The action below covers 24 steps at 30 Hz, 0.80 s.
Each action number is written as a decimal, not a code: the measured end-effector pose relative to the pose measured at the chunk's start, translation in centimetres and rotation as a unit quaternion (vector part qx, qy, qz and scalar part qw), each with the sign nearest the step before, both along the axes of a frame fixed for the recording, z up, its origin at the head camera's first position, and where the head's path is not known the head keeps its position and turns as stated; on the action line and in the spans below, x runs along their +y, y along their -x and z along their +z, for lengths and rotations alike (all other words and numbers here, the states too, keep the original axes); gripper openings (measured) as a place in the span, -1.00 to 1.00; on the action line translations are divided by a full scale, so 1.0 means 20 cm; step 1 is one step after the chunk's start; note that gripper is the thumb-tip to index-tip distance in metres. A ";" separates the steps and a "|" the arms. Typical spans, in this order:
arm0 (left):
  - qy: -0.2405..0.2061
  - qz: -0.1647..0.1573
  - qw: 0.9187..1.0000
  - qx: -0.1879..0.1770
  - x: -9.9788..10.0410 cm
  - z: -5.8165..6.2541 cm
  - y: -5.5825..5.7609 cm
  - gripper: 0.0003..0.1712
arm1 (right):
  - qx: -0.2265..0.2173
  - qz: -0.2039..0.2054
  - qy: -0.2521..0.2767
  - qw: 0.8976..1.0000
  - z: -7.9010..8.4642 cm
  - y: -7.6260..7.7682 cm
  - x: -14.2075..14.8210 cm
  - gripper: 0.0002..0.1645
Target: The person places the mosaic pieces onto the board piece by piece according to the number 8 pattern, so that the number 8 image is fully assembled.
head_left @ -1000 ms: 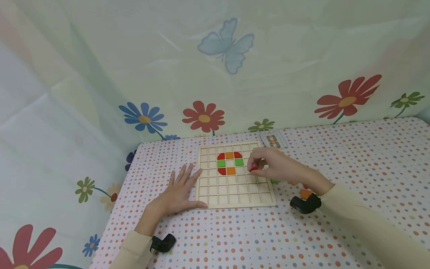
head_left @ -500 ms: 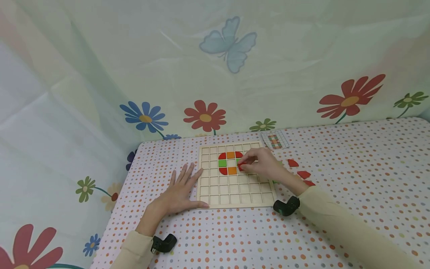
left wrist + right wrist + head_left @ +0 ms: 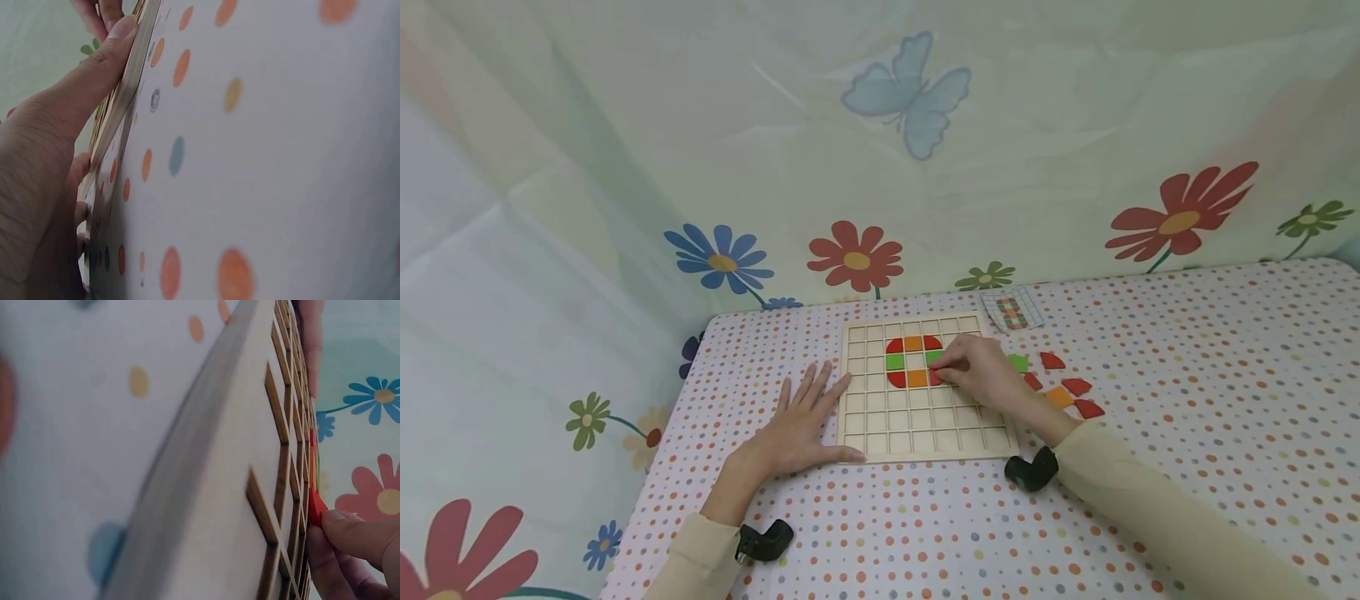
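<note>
A wooden grid board [image 3: 898, 442] lies on the table. Near its middle, red quarter-round tiles [image 3: 897, 380], orange square tiles [image 3: 917, 379] and green square tiles [image 3: 895, 362] form a ring around a bare cell. My right hand [image 3: 983, 373] pinches a red quarter-round tile [image 3: 316, 507] between thumb and fingers at the ring's near right corner. Whether that tile lies flat in its cell is hard to tell. At the board's left side my left hand [image 3: 801, 429] is spread, its thumb [image 3: 103, 59] on the near left corner and its index fingertip at the left edge.
Loose tiles lie right of the board: a green tile [image 3: 1018, 362], an orange tile [image 3: 1060, 397] and several red ones [image 3: 1052, 361]. Behind them is a printed pattern card [image 3: 1011, 310]. A flowered curtain [image 3: 775, 150] hangs along the back of the dotted tablecloth [image 3: 925, 533].
My right hand has moved left over the board with the red tile, to the ring's near right corner. Loose tiles once under that arm now show. The left hand stays put.
</note>
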<state>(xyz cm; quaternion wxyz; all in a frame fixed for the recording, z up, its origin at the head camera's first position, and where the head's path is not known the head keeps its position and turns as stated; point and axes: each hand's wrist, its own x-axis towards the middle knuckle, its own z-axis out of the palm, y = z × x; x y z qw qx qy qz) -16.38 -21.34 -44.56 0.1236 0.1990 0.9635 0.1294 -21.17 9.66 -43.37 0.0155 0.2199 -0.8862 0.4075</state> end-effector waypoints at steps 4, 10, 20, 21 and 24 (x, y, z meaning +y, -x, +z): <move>-0.002 -0.002 1.000 0.001 0.00 0.00 0.00 0.36 | 0.001 -0.010 -0.004 1.000 -0.01 -0.01 -0.02 -0.87; -0.001 0.001 1.000 0.005 0.00 0.00 0.00 0.37 | 0.005 -0.004 -0.006 1.000 -0.01 -0.01 -0.01 -0.84; 0.002 0.001 1.000 0.006 0.01 0.00 0.00 0.36 | -0.006 0.030 -0.006 1.000 0.06 -0.07 0.14 -0.81; 0.000 0.001 1.000 0.006 0.01 0.00 0.00 0.36 | -0.007 0.027 -0.008 1.000 0.08 -0.08 0.16 -0.82; -0.001 0.003 1.000 0.004 0.01 0.00 -0.01 0.36 | 0.006 0.013 -0.033 0.999 0.13 -0.13 0.26 -0.85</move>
